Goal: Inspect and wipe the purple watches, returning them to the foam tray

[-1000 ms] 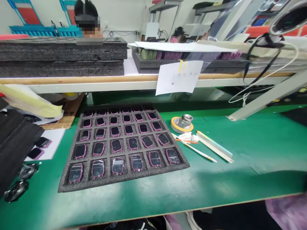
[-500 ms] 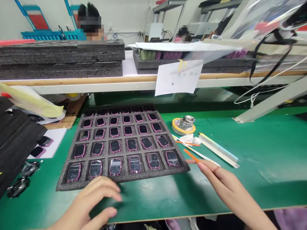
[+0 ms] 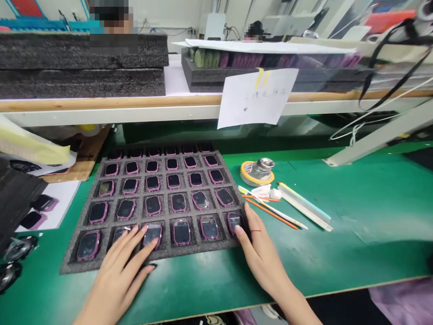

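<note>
Left hand open, fingers spread over front-row watches, partly hiding two. Right hand open, fingertips at the end watch, partly covering it, near the foam tray corner. Neither clamps. Green mat free rightward.

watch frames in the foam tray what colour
The watch frames are pink, around dark screens; they show best in the head view.

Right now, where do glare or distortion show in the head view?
Head view: glare lies on a front-row pink-framed watch, the wide lens stretches the near corners of the foam tray, and shadow darkens the green mat at right.
</note>
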`<state>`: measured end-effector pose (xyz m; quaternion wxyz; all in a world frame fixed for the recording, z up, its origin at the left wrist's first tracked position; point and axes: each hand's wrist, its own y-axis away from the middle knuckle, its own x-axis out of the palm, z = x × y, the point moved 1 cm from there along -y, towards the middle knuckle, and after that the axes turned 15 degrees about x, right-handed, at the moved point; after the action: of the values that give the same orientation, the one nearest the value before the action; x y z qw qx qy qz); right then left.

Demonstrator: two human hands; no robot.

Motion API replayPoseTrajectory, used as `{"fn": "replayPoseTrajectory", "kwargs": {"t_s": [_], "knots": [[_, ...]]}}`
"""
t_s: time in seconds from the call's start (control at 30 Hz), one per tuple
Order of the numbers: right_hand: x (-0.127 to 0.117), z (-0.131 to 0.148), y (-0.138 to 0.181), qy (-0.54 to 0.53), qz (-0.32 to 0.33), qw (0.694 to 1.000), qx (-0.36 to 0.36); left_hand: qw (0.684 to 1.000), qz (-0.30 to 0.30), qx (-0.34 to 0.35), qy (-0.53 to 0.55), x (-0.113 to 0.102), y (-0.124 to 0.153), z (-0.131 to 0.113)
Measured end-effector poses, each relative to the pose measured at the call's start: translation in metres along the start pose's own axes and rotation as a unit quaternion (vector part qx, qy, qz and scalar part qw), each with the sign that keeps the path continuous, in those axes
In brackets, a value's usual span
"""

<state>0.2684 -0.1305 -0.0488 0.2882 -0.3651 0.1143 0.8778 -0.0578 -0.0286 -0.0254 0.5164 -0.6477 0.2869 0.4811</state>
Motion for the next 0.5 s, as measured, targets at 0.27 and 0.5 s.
{"fn": "replayPoseTrajectory", "kwargs": {"t_s": [0.27, 0.5], "knots": [[-0.009, 0.012, -0.010, 0.040, 0.086, 0.993, -0.073, 0.996, 0.018, -0.064, 0.052, -0.016, -0.016, 0.033], [-0.046, 0.040, -0.059, 0.196, 0.085, 0.947, -0.239, 0.998, 0.037, -0.044, 0.029, -0.011, -0.050, 0.045]]}}
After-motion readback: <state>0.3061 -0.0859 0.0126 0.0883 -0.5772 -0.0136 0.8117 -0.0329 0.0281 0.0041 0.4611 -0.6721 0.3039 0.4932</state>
